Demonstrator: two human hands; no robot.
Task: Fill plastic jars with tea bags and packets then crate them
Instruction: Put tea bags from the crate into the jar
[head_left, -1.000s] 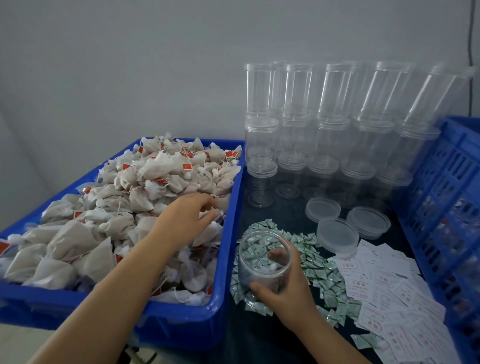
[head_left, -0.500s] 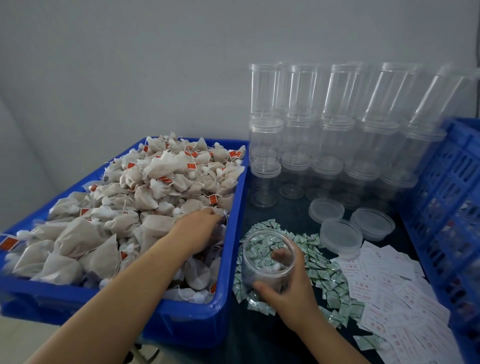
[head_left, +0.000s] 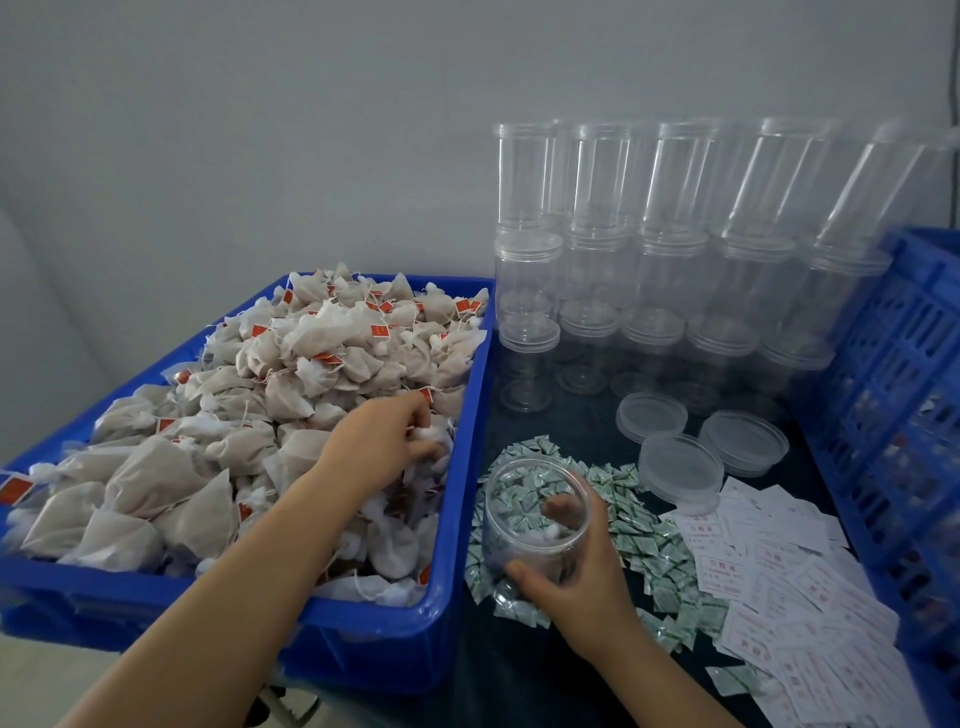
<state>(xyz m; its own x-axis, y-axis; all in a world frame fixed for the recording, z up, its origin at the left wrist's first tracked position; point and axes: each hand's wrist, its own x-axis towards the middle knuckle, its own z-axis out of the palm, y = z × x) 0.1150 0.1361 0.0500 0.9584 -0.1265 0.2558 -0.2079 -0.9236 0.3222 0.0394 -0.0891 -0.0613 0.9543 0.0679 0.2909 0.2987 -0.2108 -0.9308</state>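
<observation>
Two hands are at work. My left hand (head_left: 387, 449) is down in the big blue plastic bin (head_left: 457, 561) at nine o'clock, fingers curled into the heap of beige mesh tea bags with red tags (head_left: 291, 395); they look closed on a bag or two near the bin's right wall, though I cannot tell exactly how many. My right hand (head_left: 576, 566) is wrapped around the clear round plastic jar (head_left: 535, 514), thumb on the near side, fingers round the far side and showing through the wall.

The jar stands upright with its open mouth facing up, on the pile of small green-and-white sachets (head_left: 644, 530) at about five o'clock on the dark table (head_left: 571, 421). It seems nearly empty, with a little white at the bottom.

What matters for the coming move, as I judge it: the jar's mouth lies at about four o'clock from my left hand, just across the bin's blue wall, so the bags must lift over that rim and drop straight down the jar's upright axis. The left hand is the nearer one to carry them.

Stacked empty clear jars (head_left: 649, 249) stand at one o'clock, loose clear round lids (head_left: 680, 467) at three, white printed paper slips (head_left: 779, 571) at four, and the blue lattice crate (head_left: 904, 415) on the far right.
</observation>
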